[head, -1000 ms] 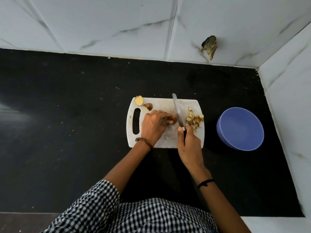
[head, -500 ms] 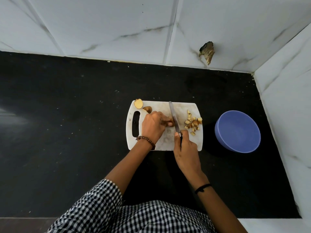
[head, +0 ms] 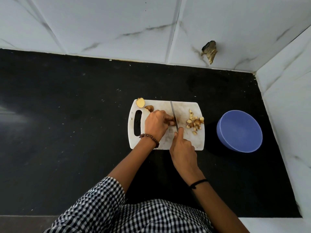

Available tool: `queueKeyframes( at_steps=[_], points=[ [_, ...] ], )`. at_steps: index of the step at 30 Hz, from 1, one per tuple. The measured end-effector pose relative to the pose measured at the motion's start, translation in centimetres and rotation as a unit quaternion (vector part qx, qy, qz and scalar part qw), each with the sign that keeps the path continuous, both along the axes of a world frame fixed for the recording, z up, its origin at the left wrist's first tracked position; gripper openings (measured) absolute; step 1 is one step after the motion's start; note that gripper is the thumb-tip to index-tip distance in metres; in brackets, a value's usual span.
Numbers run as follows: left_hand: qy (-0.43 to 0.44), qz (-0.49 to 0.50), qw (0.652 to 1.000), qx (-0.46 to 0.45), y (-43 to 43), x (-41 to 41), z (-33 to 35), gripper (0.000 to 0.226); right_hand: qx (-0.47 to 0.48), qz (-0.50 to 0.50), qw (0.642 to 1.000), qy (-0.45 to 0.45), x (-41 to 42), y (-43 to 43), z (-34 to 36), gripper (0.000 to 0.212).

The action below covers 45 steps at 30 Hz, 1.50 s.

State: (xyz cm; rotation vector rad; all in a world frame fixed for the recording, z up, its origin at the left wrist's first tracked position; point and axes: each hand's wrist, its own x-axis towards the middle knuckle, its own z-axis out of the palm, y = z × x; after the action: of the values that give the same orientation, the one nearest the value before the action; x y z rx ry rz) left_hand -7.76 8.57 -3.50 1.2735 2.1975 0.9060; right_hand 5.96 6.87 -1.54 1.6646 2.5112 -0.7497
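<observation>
White cutting board (head: 183, 107) lies on the black counter (head: 67, 132), where the left hand (head: 155, 125) pinches a brown root piece (head: 172, 123) while the right hand (head: 183, 148) grips the knife (head: 173, 113), its blade against that piece, chopped bits (head: 194, 122) lying right of it, near a blue bowl (head: 239, 131).

Soft, even light is cast over the scene, a pale glare is caught on the black counter (head: 50, 125) at far left, and the wall tiles (head: 107, 22) are bent near the edges by the wide lens.
</observation>
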Motion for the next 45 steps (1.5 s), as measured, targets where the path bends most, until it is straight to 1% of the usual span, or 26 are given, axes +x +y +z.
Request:
queueKeyframes(
  at_steps=[4, 11, 15, 17, 21, 24, 26, 31, 33, 36, 41, 45],
  points=[
    [-0.003, 0.003, 1.000, 0.004, 0.2, 0.1, 0.5, 0.016, -0.013, -0.003, 1.000, 0.005, -0.2, 0.4, 0.0, 0.039],
    [-0.008, 0.002, 1.000, 0.008, 0.1, 0.2, 0.5, 0.016, -0.052, -0.009, 0.999, 0.007, -0.8, 1.2, 0.5, 0.046],
    [-0.006, 0.006, 1.000, 0.009, 0.1, 0.2, 0.3, 0.015, -0.087, -0.020, 0.996, 0.012, -1.7, 2.1, 0.7, 0.047],
    [-0.006, 0.007, 1.000, 0.004, 0.1, 0.3, 0.4, 0.015, -0.090, -0.029, 0.995, 0.013, -2.0, 2.3, 0.8, 0.046],
    [-0.015, 0.013, 1.000, -0.002, 0.2, 0.3, 0.4, 0.015, -0.083, -0.012, 0.996, 0.008, -1.8, 2.0, 1.2, 0.048],
    [-0.028, 0.021, 0.999, -0.008, 0.2, 0.3, 0.2, 0.020, -0.094, -0.011, 0.996, -0.006, -1.3, 1.6, 1.3, 0.050],
    [-0.029, 0.025, 0.999, -0.008, 0.2, 0.3, 0.2, 0.022, -0.102, -0.005, 0.995, -0.015, -0.5, 0.9, 1.2, 0.045],
    [-0.024, 0.030, 0.999, -0.004, 0.3, 0.3, -0.2, 0.019, -0.116, 0.002, 0.993, -0.014, 2.4, -1.1, 1.4, 0.020],
    [-0.030, 0.031, 0.999, -0.001, 0.3, 0.4, -0.2, 0.018, -0.123, 0.007, 0.992, -0.014, 3.4, -1.6, 1.9, 0.015],
    [-0.035, 0.027, 0.999, 0.005, 0.3, 0.4, 0.0, 0.016, -0.143, 0.011, 0.990, -0.014, 4.2, -1.9, 3.0, 0.013],
    [-0.043, 0.019, 0.999, 0.009, 0.2, 0.5, 0.0, 0.015, -0.191, 0.003, 0.981, -0.028, 5.0, -1.7, 5.2, 0.018],
    [-0.038, 0.015, 0.999, 0.006, 0.1, 0.6, -0.2, 0.015, -0.218, 0.021, 0.975, -0.048, 5.0, -0.6, 7.1, 0.019]
  ],
)
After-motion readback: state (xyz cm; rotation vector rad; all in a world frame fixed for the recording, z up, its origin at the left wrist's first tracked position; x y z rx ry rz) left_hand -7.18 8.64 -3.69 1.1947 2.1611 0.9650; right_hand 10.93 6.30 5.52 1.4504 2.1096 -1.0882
